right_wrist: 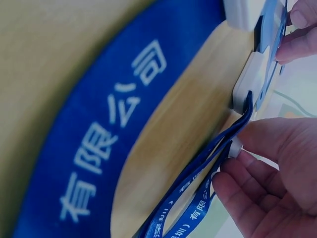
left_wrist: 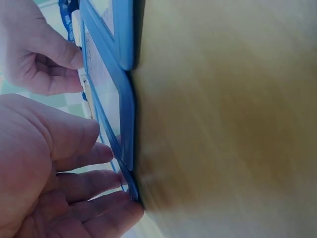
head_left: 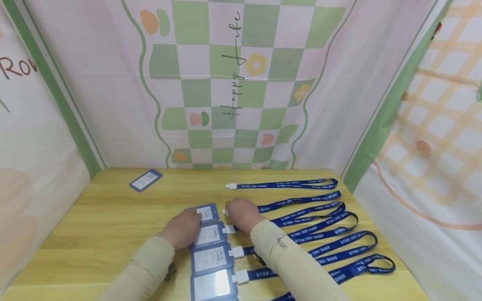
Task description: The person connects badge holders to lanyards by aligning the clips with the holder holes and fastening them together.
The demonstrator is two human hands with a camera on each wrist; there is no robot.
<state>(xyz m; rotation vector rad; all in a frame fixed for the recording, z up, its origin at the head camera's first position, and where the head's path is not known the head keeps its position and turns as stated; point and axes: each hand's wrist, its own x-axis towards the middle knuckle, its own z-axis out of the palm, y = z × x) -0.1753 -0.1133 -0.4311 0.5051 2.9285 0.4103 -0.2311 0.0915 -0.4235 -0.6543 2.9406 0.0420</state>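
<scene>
My left hand [head_left: 180, 229] holds a blue card holder [head_left: 208, 213] by its left side, thumb on top and fingers along the edge. This holder is at the far end of a column of similar holders and overlaps the one below it. Just to its right, my right hand [head_left: 242, 213] pinches the white clip [right_wrist: 235, 147] of a dark blue lanyard [head_left: 278, 205], whose strap trails off to the right. The clip points toward the holder's slotted right end, with a small gap between them in the head view.
Nearer holders [head_left: 212, 258] have white clips [head_left: 238, 252] at their right edges, with several lanyards [head_left: 344, 246] stretched rightward. A loose card holder [head_left: 146, 180] lies at the back left, and another lanyard [head_left: 286, 184] at the back. Patterned curtains [head_left: 248, 92] enclose the wooden table [head_left: 94, 234].
</scene>
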